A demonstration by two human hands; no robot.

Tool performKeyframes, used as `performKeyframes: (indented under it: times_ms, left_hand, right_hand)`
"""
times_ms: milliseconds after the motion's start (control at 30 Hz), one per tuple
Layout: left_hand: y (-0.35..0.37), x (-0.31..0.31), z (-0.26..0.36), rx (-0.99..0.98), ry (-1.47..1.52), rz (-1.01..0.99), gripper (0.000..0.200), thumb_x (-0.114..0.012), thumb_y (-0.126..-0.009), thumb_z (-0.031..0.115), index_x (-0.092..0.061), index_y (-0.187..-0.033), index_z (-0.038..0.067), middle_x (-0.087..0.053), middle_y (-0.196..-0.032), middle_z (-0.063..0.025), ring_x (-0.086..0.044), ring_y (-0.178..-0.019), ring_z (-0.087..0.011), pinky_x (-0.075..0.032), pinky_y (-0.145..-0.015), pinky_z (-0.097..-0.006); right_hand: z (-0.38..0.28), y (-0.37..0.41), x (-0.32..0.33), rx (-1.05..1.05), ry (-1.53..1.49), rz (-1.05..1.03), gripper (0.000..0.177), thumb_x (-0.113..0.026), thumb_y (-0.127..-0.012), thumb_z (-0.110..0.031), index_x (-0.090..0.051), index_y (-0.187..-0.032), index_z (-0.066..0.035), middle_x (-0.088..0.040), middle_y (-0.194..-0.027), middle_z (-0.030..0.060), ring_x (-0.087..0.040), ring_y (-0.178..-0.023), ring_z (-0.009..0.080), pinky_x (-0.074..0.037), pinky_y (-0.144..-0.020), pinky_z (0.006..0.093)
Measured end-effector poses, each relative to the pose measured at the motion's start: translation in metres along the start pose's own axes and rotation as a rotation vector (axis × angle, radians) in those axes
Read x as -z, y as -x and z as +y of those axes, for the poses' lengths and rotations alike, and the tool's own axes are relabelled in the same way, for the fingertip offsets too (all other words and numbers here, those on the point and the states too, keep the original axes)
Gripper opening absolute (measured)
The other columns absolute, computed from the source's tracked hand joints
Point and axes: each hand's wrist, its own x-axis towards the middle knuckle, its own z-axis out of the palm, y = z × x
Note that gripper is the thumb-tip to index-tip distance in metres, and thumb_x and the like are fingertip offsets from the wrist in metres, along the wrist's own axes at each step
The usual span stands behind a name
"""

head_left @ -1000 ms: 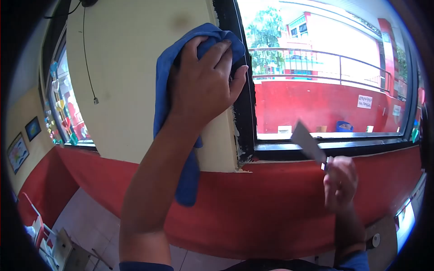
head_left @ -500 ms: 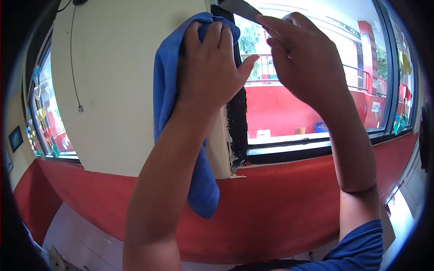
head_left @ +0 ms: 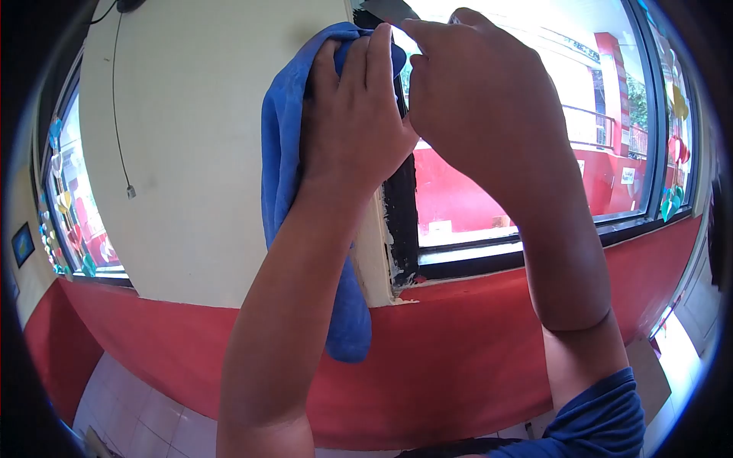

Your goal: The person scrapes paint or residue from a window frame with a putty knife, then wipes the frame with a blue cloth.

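Note:
A blue cloth (head_left: 281, 145) hangs in folds from under my left hand (head_left: 353, 114), which presses it to the cream wall beside the window; one end dangles below my forearm. My right hand (head_left: 485, 95) is closed on a putty knife (head_left: 391, 11) at the upper left corner of the glass. Only the knife's flat grey blade shows clearly, its handle hidden in my fist. The blade lies near the black window frame (head_left: 400, 206), whose edge is chipped and uneven. My two hands overlap or nearly touch at the left thumb.
Below the window runs a red wall band (head_left: 450, 351). A cord with a small end piece (head_left: 131, 192) hangs on the cream wall (head_left: 191, 153). Colourful heart garlands (head_left: 676, 153) hang at the right window, others at the left. White floor tiles (head_left: 153, 412) show below.
My right hand has moved left and slightly up with the putty knife, closer to my left hand. The left hand and the cloth stay nearly in place.

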Motion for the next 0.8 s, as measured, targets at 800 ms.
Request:
performKeyframes:
  times_ms: [800]
  left_hand:
    - [0.001, 0.005, 0.001, -0.016, -0.045, -0.009, 0.091, -0.081, -0.081, 0.038, -0.041, -0.155, 0.004, -0.061, -0.131, -0.0102, -0.05, -0.129, -0.0394, -0.052, -0.101, -0.0469]
  right_hand:
    - [-0.018, -0.023, 0.032, -0.077, 0.045, -0.302, 0.024, -0.063, -0.093, -0.009, -0.069, -0.113, 0.002, -0.068, -0.096, 0.0179, -0.072, -0.09, 0.0275, -0.061, -0.077, 0.0349]
